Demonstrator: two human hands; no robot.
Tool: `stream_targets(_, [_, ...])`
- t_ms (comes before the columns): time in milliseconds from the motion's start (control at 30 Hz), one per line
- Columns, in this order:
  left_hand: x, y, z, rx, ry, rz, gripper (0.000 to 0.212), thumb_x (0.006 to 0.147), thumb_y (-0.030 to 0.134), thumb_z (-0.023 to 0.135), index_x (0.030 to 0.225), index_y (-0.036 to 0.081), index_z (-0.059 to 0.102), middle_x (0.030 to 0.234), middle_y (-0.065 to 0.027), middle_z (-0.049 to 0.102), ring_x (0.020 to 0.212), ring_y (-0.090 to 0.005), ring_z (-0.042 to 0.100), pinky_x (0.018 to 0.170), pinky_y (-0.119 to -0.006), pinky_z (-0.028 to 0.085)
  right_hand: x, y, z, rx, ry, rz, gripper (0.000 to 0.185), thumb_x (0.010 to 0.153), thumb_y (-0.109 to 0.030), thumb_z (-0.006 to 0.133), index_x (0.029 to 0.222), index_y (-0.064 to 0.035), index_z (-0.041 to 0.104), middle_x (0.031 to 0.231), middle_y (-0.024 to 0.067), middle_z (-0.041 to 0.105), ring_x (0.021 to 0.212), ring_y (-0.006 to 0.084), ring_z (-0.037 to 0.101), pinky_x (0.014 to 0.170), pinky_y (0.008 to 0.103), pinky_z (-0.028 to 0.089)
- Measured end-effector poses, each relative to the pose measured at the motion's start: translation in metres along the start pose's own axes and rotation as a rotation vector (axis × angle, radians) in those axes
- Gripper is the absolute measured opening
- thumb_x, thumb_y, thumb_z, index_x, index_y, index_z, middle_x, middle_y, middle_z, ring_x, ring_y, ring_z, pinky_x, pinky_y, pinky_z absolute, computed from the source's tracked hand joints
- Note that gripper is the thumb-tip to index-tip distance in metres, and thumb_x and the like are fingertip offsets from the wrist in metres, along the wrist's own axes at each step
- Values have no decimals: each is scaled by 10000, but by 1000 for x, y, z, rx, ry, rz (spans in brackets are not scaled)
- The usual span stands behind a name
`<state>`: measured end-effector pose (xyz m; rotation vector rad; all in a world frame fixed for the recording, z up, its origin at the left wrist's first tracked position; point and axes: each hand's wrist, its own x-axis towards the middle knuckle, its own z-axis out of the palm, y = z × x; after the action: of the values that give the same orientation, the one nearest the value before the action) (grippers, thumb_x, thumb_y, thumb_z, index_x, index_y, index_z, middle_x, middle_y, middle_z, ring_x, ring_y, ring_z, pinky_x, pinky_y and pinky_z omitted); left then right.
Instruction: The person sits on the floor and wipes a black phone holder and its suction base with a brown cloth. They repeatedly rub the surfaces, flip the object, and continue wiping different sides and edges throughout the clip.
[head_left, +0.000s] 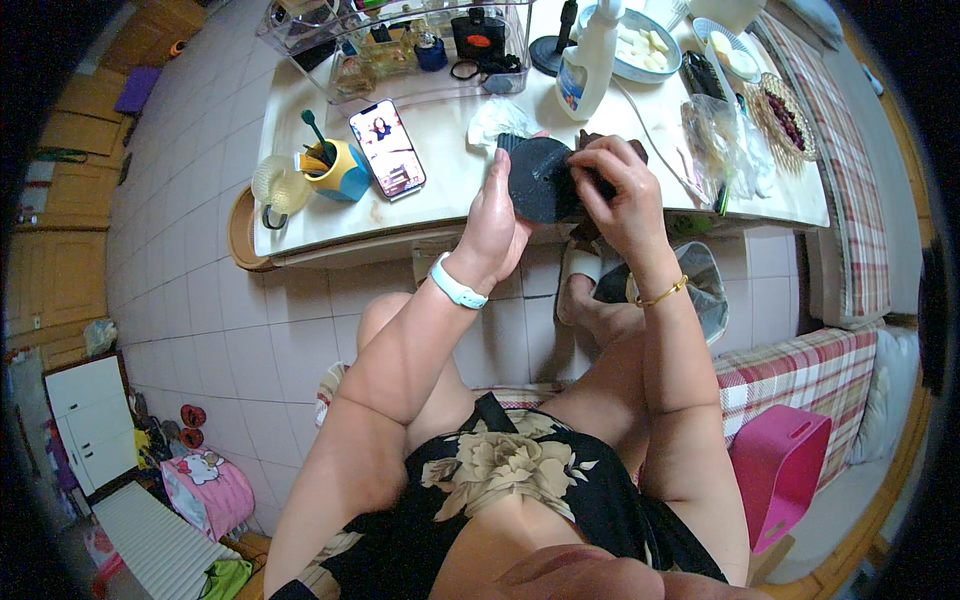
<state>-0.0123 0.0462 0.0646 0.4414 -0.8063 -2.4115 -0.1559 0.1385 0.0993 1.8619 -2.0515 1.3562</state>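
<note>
My left hand (495, 221) cups a round black disc (541, 180) from its left side, thumb up along the rim. A short ribbed black part shows at the disc's upper left. My right hand (619, 199) bends its fingers at the disc's right edge, closed on what looks like a dark brown cloth (636, 148). Most of that cloth is hidden behind the fingers. Just beyond the disc lies a crumpled white tissue (499, 120). Both hands are above the front edge of the white table (442, 169).
A lit smartphone (388, 148), a yellow-and-blue cup (341, 176) and a white spray bottle (589, 71) stand on the table. Behind are a clear organizer (420, 86) and a bowl of pale pieces (649, 52). A lined bin (705, 292) sits below; a pink box (780, 476) rests right.
</note>
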Motion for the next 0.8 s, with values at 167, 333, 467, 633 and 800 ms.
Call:
stream_targets(167, [-2,-1,-4,163,-1,30,556,1121,425,200,1467,50,423,1361,-109,583,1235,-229,590,1066,-423,486,-5,-3,7,-154,-84,25,77,829,-108,739,872,-80,682,888,95,637,770,322,676,657,415,549])
stream_targets(333, [-9,-14,5,211,57,33,516,1121,408,263,1416,43,480,1316,-105,605,1176,-212,618,1035,-405,504,6,-5,14,-167,-16,9,83,826,-58,741,891,-62,689,894,88,644,781,297,676,670,376,547])
stream_targets(467, [-8,-4,5,192,37,61,522,1119,416,270,1400,41,499,1302,-108,612,1169,-214,623,1026,-407,512,-4,-6,13,-180,-59,17,75,827,-99,731,890,-84,695,872,97,628,765,314,677,643,406,547])
stream_targets(633, [-4,-15,-1,242,44,102,518,1119,414,265,1396,51,511,1283,-105,625,1148,-209,633,992,-384,533,2,-1,16,-181,13,25,78,814,-99,738,870,-82,686,848,99,618,752,313,673,632,408,544])
stream_targets(800, [-3,-10,-3,256,61,109,511,1120,413,267,1379,56,524,1254,-92,634,1118,-201,647,964,-373,550,-7,-9,12,-179,-111,34,60,802,-85,734,843,-89,690,847,88,623,753,311,674,643,407,551])
